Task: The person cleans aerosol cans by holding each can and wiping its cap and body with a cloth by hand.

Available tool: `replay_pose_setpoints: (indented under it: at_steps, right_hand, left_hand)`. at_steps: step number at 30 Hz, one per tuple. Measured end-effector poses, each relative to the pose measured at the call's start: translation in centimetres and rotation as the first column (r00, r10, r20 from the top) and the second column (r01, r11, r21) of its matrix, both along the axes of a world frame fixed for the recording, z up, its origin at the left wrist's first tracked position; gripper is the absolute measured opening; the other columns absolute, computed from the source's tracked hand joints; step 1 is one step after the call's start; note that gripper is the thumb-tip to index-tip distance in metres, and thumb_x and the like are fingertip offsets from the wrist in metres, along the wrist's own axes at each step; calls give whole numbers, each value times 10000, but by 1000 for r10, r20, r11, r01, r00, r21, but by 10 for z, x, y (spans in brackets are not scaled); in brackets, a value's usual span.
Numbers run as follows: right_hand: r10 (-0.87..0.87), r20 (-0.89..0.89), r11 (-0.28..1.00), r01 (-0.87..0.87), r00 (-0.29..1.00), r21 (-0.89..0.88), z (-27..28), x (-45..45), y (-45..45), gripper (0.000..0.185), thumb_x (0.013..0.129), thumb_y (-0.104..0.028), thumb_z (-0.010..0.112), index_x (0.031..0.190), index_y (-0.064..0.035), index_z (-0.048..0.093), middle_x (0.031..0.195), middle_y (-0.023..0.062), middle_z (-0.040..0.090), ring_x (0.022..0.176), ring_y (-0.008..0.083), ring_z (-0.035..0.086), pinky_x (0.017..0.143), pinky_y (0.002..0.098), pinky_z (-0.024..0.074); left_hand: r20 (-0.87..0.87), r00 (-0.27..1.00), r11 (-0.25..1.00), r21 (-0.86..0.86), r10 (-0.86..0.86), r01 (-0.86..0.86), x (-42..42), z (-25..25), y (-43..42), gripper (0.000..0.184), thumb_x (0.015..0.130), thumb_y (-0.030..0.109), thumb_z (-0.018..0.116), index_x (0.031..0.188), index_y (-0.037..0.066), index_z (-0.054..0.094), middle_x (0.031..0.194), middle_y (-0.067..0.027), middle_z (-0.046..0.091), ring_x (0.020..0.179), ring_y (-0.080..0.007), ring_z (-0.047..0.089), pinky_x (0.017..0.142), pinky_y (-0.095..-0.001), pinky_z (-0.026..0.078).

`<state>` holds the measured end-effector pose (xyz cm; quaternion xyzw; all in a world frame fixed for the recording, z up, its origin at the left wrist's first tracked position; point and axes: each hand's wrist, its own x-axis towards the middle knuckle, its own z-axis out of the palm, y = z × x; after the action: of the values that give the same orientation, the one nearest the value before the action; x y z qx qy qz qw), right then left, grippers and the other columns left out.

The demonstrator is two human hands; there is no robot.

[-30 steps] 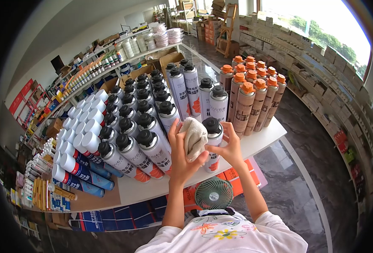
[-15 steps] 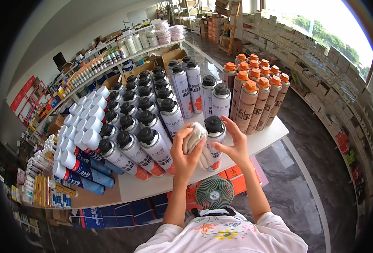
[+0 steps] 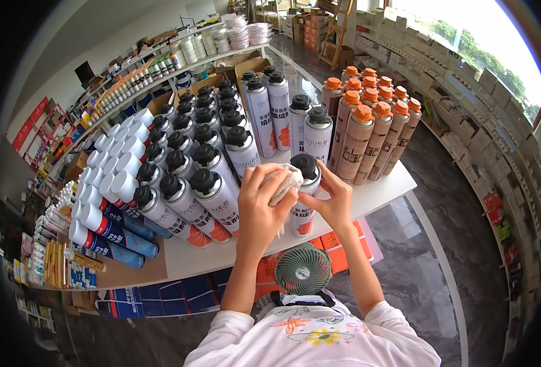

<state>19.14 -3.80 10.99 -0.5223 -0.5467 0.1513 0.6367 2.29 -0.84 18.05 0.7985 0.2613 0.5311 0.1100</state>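
A light beige cloth point(image 3: 290, 185) is bunched in my left hand point(image 3: 263, 199), whose fingers curl over it. The cloth presses against the upper side of a white foam can point(image 3: 303, 214) with a black cap and an orange-red print near its base. My right hand point(image 3: 334, 200) grips the can from the right, thumb in front and fingers partly hidden behind. The can is upright near the table's front edge; whether its base touches the table I cannot tell. More black-capped white cans point(image 3: 220, 199) stand in rows to the left and behind.
Brown cans with orange caps point(image 3: 368, 144) stand at the right of the white table point(image 3: 380, 194). White-capped blue cans point(image 3: 120, 229) fill the left side. A green fan point(image 3: 303, 270) is below the front edge, close to my body. Stocked shelves point(image 3: 441, 92) line the right wall.
My right hand has closed in on the can, its fingers now against the side. The cloth in my left hand has moved up toward the can's shoulder. The view has shifted slightly.
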Motion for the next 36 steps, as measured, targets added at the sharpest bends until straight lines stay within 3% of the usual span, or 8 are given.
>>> replay_pose_setpoints:
  at_steps: [6,8,10,12,16,24,31,36]
  right_hand:
    - [-55,31,997,53,998,47,4,-5,-4,816,696,-149,910,1410,10,550,1134,109,715,1020,121,672,900,294,547]
    - [-59,35,997,57,998,42,6,-8,-4,817,692,-148,912,1405,21,550,1139,113,715,1021,126,676,900,295,548]
    - [-72,36,996,71,997,45,7,-5,0,819,689,-147,914,1399,32,550,1144,118,714,1022,131,680,900,296,549]
    - [4,0,1000,-4,1000,29,5,0,1,823,684,-150,918,1393,45,548,1140,123,713,1023,140,683,905,300,549]
    - [16,-24,1000,-16,1000,-15,8,-2,-2,824,702,-147,901,1413,41,530,1107,114,707,1033,140,676,918,307,548]
    - [-11,9,1000,11,1000,-6,7,-4,-3,825,704,-148,897,1419,36,527,1115,107,704,1021,130,668,922,311,548]
    - [-22,-26,1000,22,999,-3,7,-6,-2,809,708,-146,894,1411,34,536,1108,104,708,1001,125,670,916,303,546]
    - [-95,49,995,95,994,11,6,-10,-5,815,699,-153,904,1404,35,541,1086,112,714,955,122,671,874,291,549]
  left_hand:
    - [20,999,999,20,-42,42,-1,-10,10,265,803,58,699,1050,-35,686,1091,-117,660,947,-294,614,833,-392,536]
    - [182,981,937,-330,-61,119,-1,-13,18,280,793,12,662,1062,-67,675,1076,-143,677,944,-286,657,851,-369,531]
    - [150,988,980,-188,-39,68,-1,-11,19,275,783,18,674,1048,-56,683,1063,-126,680,944,-274,655,817,-363,543]
    - [-79,996,989,147,30,-18,-3,-5,15,272,765,27,697,1032,-24,701,1052,-90,683,939,-268,647,766,-372,555]
    - [-241,967,940,341,84,3,-10,8,11,285,733,55,736,1017,27,728,1056,-45,687,929,-267,634,775,-385,549]
    - [-38,999,999,-39,-4,2,-3,-8,22,306,729,75,764,1025,21,713,1073,-42,689,931,-261,635,765,-364,565]
    - [-263,958,932,364,109,-6,-7,6,3,358,671,13,766,1023,77,738,1050,-28,695,968,-285,624,782,-390,560]
    - [-39,999,997,81,-6,9,-1,-3,12,297,713,8,733,1010,10,733,1058,-85,714,957,-280,638,803,-387,546]
